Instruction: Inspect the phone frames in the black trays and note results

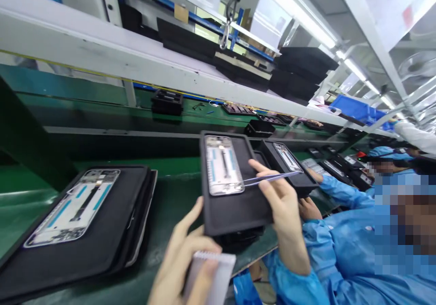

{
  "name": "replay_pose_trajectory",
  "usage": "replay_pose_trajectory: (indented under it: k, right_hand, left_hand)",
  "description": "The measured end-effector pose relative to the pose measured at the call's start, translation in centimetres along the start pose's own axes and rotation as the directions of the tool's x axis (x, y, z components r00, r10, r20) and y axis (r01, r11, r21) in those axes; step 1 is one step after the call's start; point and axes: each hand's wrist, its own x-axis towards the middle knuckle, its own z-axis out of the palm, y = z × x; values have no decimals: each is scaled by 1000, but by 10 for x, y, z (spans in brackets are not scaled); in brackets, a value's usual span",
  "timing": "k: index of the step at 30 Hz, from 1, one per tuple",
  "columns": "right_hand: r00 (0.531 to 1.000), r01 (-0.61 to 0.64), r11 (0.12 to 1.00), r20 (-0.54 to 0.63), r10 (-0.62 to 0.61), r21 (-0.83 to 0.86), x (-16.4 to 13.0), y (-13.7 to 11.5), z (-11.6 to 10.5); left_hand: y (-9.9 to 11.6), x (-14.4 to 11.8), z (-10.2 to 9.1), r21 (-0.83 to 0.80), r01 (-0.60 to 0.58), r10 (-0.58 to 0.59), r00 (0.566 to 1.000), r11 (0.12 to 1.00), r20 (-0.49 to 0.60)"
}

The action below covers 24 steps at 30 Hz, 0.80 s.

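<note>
Right hand [281,200] pinches a pair of thin, pale metal tweezers [272,177] between thumb and forefinger, tips pointing toward the silvery phone frame with blue strips [223,165]. That frame lies in the upper part of a black rectangular foam tray [238,214], which sits on the green conveyor belt [170,196] just ahead of me. Left hand [184,259] curls its fingers around a small white pad or sheet with a serrated upper edge [213,273], thumb on its face; I cannot tell what the sheet carries.

Second black tray with a similar frame [73,207] rests to the left, well apart. Another tray with a frame [288,157] lies just beyond the tweezers. A co-worker in a blue smock [344,246] is close on my right.

Judgement: I read the step as a tweezer placement or pick on the frame, tips just beside its right edge. Next move would call for a steady, fine approach of the tips, with the tray kept from shifting.
</note>
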Motion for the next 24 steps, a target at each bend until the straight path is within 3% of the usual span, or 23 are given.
replay_pose_trajectory:
  k: [3,5,8,11,14,16,20,24]
  right_hand:
    - [997,-16,994,-74,8,-110,26,8,-49]
    - [992,-13,983,-123,-10,-182,35,12,-67]
    - [967,56,961,-224,-120,-271,27,9,-68]
    - [956,151,955,-207,-207,-256,-3,-1,-38]
    - [985,174,980,34,-171,-96,-33,-11,6]
    - [967,170,985,191,-170,14,-43,-10,36]
    - [892,217,962,367,-265,169,-48,2,85]
    - [854,203,948,428,-294,246,-52,8,106]
  left_hand:
    - [0,9,8,-62,2,9,984,998,175]
    - [-3,22,21,-79,16,7,960,997,281]
    - [-11,32,30,-72,29,-11,971,997,238]
    - [-19,26,13,-145,137,-119,985,980,127]
    - [-17,16,-22,-180,213,-223,974,960,-38]
    - [-10,13,-46,-138,199,-220,962,970,-162]
    - [8,9,-82,-31,147,-149,934,989,-326]
    - [15,3,-99,26,104,-84,905,994,-417]
